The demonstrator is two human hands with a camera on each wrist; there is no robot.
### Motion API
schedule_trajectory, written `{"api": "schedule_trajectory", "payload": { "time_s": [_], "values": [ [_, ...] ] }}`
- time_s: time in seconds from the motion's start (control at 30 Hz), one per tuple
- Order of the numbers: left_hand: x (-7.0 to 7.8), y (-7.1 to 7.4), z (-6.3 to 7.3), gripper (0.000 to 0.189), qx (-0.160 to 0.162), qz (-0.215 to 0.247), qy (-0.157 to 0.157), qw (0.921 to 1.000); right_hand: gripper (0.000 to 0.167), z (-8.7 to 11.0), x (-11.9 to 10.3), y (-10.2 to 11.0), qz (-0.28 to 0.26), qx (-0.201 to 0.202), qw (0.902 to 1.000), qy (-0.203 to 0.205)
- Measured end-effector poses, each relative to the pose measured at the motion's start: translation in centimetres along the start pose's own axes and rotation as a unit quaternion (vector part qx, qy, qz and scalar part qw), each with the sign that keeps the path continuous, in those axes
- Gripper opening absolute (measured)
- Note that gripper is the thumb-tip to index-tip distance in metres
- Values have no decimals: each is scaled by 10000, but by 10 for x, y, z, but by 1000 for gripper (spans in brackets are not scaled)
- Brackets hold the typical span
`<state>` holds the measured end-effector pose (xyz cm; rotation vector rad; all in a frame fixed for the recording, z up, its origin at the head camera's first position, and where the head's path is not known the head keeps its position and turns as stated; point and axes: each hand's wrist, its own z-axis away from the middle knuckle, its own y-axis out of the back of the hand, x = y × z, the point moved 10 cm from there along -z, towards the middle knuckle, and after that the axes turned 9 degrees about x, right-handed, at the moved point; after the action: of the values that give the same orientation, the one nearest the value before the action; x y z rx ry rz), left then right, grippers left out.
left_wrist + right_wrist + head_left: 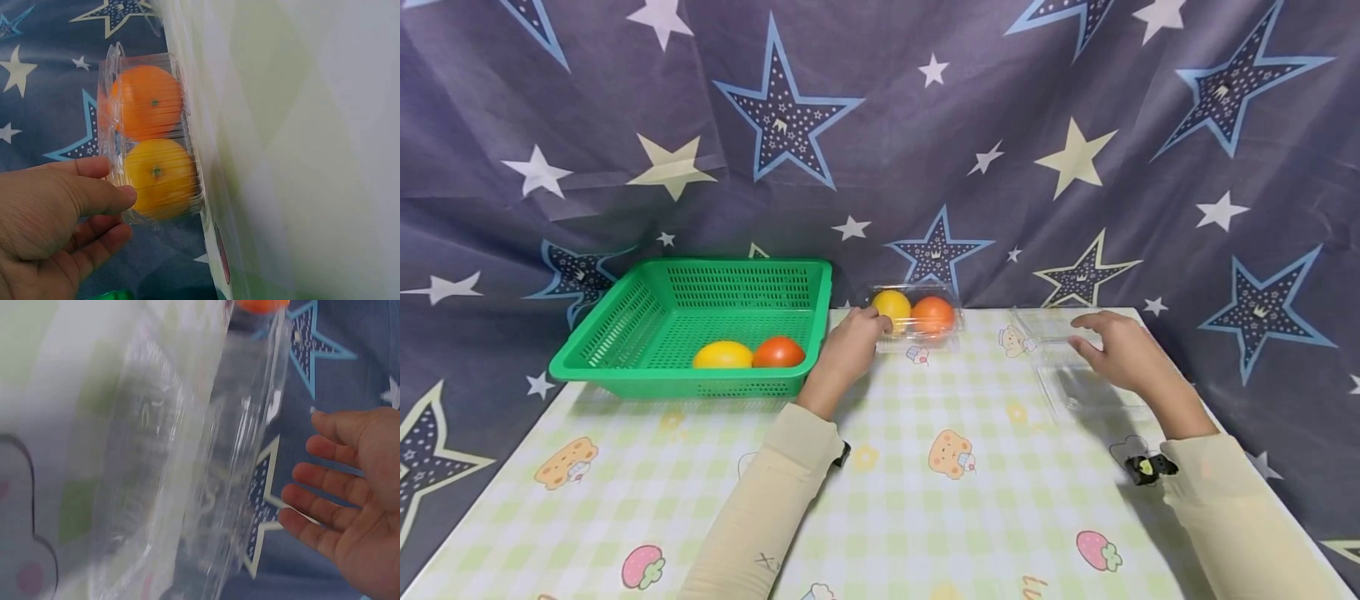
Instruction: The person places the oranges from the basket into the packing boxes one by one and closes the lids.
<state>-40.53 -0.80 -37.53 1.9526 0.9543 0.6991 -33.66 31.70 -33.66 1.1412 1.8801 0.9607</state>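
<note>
A clear plastic clamshell box [934,340] at the table's back edge holds a round yellow fruit [159,178] and a round orange fruit [150,103], side by side. My left hand [850,346] pinches the box's rim at its left end; in the left wrist view the thumb [119,197] lies over the rim beside the yellow fruit. Over on the right, a second clear plastic box [1086,396] lies opened out on the table. My right hand [1123,350] hovers over it with fingers spread, and the right wrist view shows the hand [356,494] apart from the plastic.
To the left stands a green perforated basket [647,375], with a yellow fruit [722,355] and a red-orange fruit [778,352] at its near right corner. A checked cloth [880,517] covers the table, and a star-patterned curtain [880,150] hangs right behind it.
</note>
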Motion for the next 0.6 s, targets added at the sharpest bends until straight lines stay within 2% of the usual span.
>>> {"api": "schedule_trajectory", "payload": {
  "time_s": [0.37, 0.6],
  "values": [
    [-2, -1, 2, 38, -33, 82, 82, 9999, 46, 13, 76, 10, 154, -10, 9922, -1236],
    [-1, 1, 1, 38, -6, 122, 63, 9999, 49, 19, 105, 10, 4, -238, 9887, -1479]
  ]
}}
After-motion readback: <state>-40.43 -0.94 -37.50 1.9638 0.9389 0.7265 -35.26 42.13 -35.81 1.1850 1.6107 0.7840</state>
